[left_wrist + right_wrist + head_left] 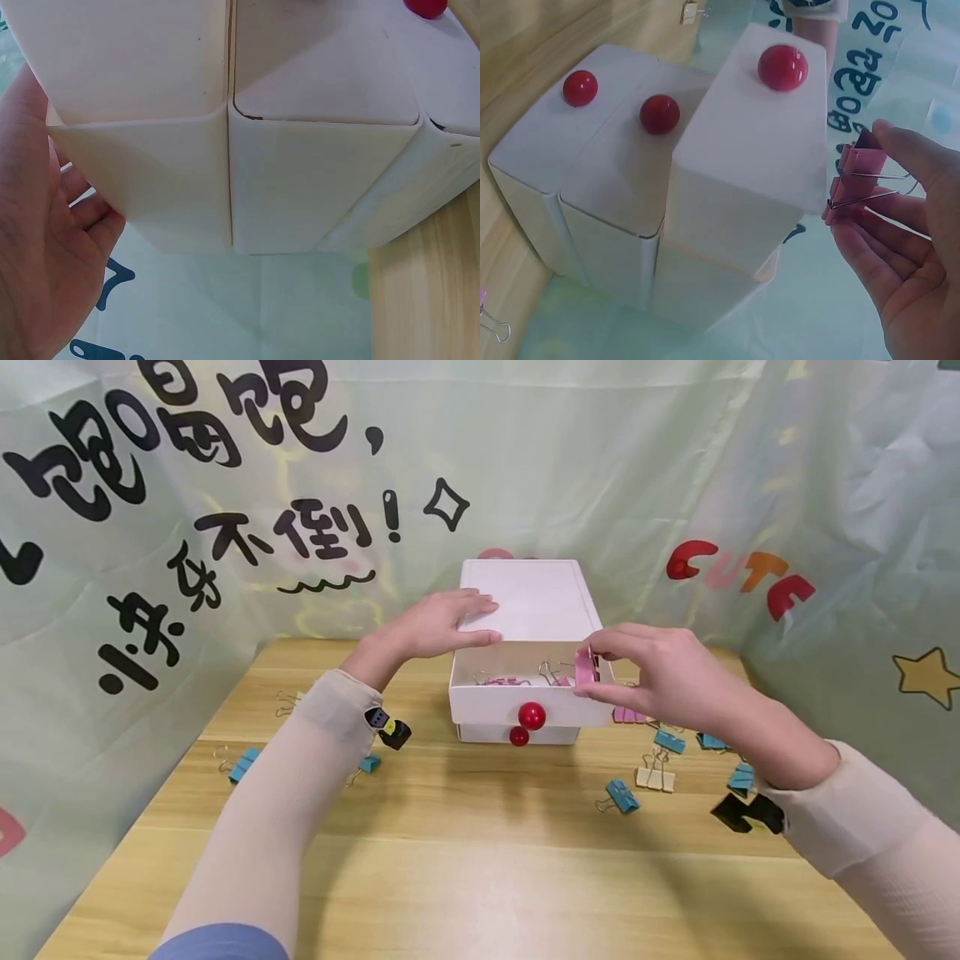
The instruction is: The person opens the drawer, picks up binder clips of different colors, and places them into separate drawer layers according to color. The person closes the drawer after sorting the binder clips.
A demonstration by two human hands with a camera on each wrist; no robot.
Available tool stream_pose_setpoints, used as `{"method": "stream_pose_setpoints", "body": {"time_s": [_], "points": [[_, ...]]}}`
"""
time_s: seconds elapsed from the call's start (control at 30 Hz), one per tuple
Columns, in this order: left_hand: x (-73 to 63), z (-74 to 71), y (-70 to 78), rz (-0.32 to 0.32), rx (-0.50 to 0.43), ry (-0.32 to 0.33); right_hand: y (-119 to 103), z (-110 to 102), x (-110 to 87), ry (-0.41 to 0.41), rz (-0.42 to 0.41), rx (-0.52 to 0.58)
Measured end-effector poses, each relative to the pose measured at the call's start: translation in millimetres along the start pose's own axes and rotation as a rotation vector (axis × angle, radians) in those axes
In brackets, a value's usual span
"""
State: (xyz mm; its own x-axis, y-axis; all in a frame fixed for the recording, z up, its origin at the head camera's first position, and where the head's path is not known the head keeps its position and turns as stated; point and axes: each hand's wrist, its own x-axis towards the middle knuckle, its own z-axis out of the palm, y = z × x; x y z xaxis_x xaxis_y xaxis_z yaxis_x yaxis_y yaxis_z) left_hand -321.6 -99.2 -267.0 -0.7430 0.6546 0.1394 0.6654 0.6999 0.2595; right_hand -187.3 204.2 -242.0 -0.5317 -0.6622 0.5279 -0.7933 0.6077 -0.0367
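Observation:
A white box with drawers [528,597] stands on the table, its top drawer [491,703] pulled out by its red knob side. Several pink binder clips [506,682] lie inside that drawer. My left hand [442,622] rests on the box's upper left edge, fingers extended over the top and thumb along the front. Between thumb and fingertips, my right hand [667,672] pinches a pink binder clip [585,667] at the drawer's right side. The right wrist view shows this pink clip [866,165] with its wire handles toward the palm.
Right of the box lie several blue clips [622,796], a cream clip [656,778] and pink ones [628,715]. More blue clips [244,765] are scattered on the left. A printed cloth [600,468] hangs behind the wooden table [480,877].

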Motion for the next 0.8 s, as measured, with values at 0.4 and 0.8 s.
{"method": "stream_pose_setpoints", "body": {"time_s": [0.4,0.8], "points": [[0.8,0.1,4.6,-0.006,-0.006,-0.012,15.2,2.8,11.3,-0.207,0.234,0.018],[-0.9,1.6,2.3,-0.014,0.0,0.007,23.0,16.6,17.8,-0.193,0.083,-0.033]]}}
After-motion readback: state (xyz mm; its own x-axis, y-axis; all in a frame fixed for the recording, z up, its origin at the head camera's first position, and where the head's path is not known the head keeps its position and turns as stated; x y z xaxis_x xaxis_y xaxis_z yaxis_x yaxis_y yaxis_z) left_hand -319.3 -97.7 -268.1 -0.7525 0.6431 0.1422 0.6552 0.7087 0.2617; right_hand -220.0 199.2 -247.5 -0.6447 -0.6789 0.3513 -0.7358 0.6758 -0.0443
